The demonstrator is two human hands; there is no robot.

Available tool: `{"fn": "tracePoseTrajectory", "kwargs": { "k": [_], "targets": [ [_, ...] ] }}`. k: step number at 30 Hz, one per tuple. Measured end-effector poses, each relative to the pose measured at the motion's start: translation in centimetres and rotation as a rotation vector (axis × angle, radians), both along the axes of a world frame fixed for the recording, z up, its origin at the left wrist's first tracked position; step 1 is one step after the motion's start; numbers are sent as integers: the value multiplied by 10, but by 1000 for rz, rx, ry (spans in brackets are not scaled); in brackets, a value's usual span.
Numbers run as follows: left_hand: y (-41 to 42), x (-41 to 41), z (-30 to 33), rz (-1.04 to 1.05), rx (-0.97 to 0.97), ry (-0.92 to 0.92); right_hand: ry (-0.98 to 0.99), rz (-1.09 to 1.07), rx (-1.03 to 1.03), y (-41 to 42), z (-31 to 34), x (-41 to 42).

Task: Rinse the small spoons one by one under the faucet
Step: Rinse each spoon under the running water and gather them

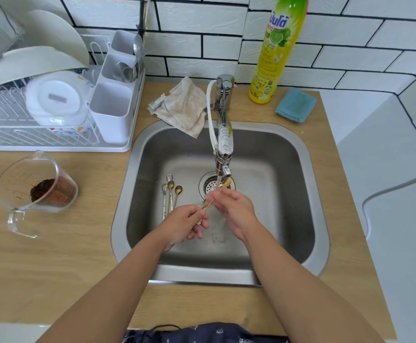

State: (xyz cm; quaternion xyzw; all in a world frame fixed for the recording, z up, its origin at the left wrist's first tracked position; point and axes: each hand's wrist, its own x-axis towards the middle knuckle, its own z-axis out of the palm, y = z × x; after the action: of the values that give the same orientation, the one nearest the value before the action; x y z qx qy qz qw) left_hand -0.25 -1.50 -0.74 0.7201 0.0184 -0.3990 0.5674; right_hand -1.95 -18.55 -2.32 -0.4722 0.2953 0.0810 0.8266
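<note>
Gold spoon [213,199] sits over the sink [288,149], long axis running from 7 o'clock (handle end) to 1 o'clock (bowl end), bowl under the faucet [223,144] stream just above the drain [210,185]. Left hand [185,222]: grip pinches the handle end. Right hand [234,209]: fingers touch the mid-shaft; whether they pinch it, cannot tell. Remaining spoons [169,194] lie at 10 o'clock from the left hand, nearer that hand. Judgement: next pick-up suits the left.
</note>
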Motion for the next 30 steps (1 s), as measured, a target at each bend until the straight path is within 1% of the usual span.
{"fn": "tracePoseTrajectory", "kwargs": {
  "k": [1, 2, 3, 5, 7, 8, 11, 12, 14, 16, 17, 19, 21, 23, 27, 30],
  "targets": [
    [0, 0, 0, -6, 4, 2, -3, -56, 29, -3, -1, 1],
    [1, 0, -1, -15, 12, -1, -10, -61, 31, -4, -2, 1],
    [0, 0, -1, -26, 22, -5, -12, -14, 11, -3, -2, 0],
    [0, 0, -2, -34, 23, -12, 6, 160, -43, 2, -4, -4],
    [-1, 0, -3, -36, 14, -20, 35, 222, -47, 5, -4, -6],
    [-1, 1, -3, -33, 6, -17, 33, 194, -40, 3, -4, -5],
    [0, 0, -5, -31, -9, 13, -10, -29, 38, -6, -2, 0],
    [1, 1, -6, -43, 2, 29, -6, -75, 67, -9, -2, 1],
    [2, 1, -7, -86, 47, 92, 3, -36, 82, -8, 0, 0],
    [3, 1, -9, -154, 114, 130, -4, 43, 22, -4, -1, -2],
    [3, -1, -10, -196, 140, 106, -8, 69, -39, -2, 0, -3],
    [3, -3, -12, -257, 158, -1, -19, 104, -197, 2, 0, -3],
    [4, -4, -14, -253, 166, -95, -50, 107, -324, 5, 0, -3],
    [5, -1, -14, -214, 179, -112, -65, 102, -366, 6, 0, -4],
    [8, 1, -13, -215, 192, -43, -31, 125, -281, 6, 1, -3],
    [11, 1, -13, -237, 154, 93, -27, 99, -169, 3, 0, -1]
  ]
}}
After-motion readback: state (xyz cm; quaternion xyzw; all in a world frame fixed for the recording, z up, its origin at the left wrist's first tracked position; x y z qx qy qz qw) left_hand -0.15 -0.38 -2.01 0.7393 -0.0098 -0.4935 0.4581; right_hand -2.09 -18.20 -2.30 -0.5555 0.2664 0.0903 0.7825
